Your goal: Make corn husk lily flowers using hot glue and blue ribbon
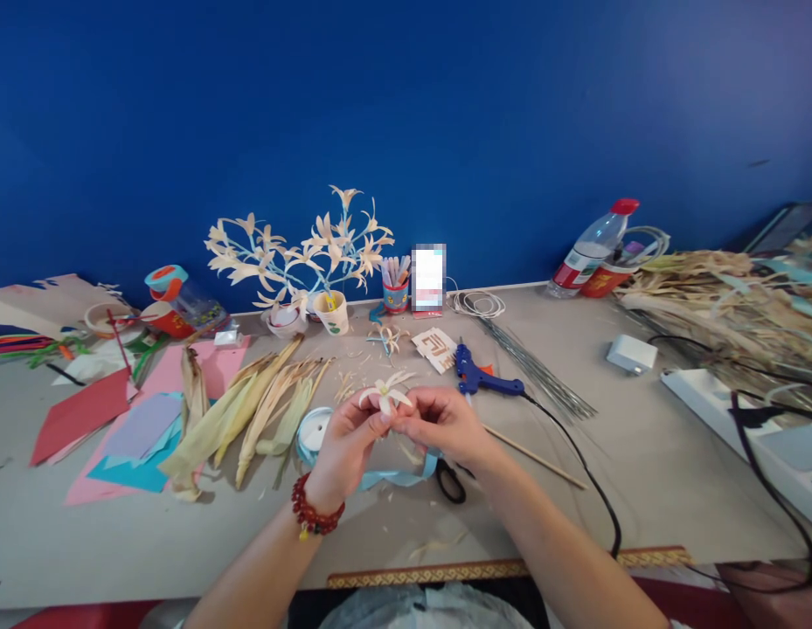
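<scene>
Between my two hands, above the middle of the table, is a small pale flower (385, 395) with narrow pointed petals, which looks made of corn husk. My left hand (354, 437), with a red bead bracelet at the wrist, pinches its base. My right hand (445, 425) meets it from the other side, thumb and fingertips closed on the flower too. Below the hands runs a light-blue ribbon (399, 478) from its spool (312, 434). Black scissors (451, 483) lie partly hidden beside the right wrist. Just beyond that hand rests a blue hot glue gun (488, 377).
Finished flower branches stand in a paper cup (331, 314) at the back. Dried corn husks (248, 419) and coloured paper (134, 437) lie left. Metal wires (543, 371), a plastic bottle (586, 253) and a power strip (739, 437) are right. A black cord crosses the table near my right forearm.
</scene>
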`<state>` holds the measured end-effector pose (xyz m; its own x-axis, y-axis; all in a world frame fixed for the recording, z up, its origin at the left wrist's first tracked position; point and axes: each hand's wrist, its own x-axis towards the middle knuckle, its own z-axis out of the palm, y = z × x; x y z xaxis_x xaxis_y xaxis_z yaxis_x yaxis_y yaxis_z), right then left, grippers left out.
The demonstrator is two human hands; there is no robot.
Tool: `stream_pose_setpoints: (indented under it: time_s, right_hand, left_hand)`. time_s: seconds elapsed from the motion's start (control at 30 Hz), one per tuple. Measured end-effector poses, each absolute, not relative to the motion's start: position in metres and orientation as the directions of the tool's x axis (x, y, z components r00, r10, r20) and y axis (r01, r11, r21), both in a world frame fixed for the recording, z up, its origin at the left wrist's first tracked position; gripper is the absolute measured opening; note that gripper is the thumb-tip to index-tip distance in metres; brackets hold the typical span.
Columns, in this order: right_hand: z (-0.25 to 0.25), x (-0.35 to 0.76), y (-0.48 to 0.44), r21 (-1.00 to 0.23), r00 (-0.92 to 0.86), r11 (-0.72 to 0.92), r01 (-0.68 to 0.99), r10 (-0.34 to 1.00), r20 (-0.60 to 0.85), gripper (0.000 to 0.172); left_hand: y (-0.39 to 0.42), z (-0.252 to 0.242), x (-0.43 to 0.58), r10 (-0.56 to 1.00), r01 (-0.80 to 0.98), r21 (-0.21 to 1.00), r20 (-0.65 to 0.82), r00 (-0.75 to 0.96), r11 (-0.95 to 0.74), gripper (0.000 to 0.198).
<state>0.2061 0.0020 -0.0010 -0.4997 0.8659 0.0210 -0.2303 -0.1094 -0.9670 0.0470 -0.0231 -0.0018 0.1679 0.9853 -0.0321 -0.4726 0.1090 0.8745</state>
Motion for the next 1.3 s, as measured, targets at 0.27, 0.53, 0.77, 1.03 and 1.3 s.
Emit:
stream_pose_setpoints:
  time_s: [0.27, 0.53, 0.77, 1.03, 1.3]
  right_hand:
    - [0.0043, 0.2100, 0.0024, -0.962, -0.571, -0.165, -0.217, 0.821, -0.013, 0.028]
    - [-0.0024, 0.2074, 0.0015, -0.963, -0.540, -0.123, -0.241, 0.841, 0.028, 0.028]
    - [-0.0031, 0.2049, -0.0007, -0.969, -0.501, -0.064, -0.240, 0.863, 0.067, 0.028]
    - [0.0021, 0.2061, -0.0006, -0.987, -0.394, 0.103, -0.121, 0.908, 0.143, 0.029]
    - [0.0045, 0.2086, 0.0009, -0.982, -0.481, -0.050, -0.182, 0.875, 0.044, 0.029]
  left_hand:
    - [-0.0233, -0.0002, 0.0473, 0.966, -0.556, 0.812, -0.032, 0.258, 0.175, 0.018]
    - [-0.0221, -0.0006, 0.0468, 0.969, -0.551, 0.809, -0.087, 0.232, 0.205, 0.022]
    - [-0.0230, -0.0020, 0.0472, 0.972, -0.539, 0.823, -0.068, 0.224, 0.181, 0.021]
    - [-0.0224, 0.0017, 0.0506, 0.996, -0.463, 0.886, 0.010, 0.088, 0.032, 0.016]
    - [-0.0243, -0.0028, 0.0487, 0.988, -0.506, 0.855, -0.046, 0.145, 0.115, 0.018]
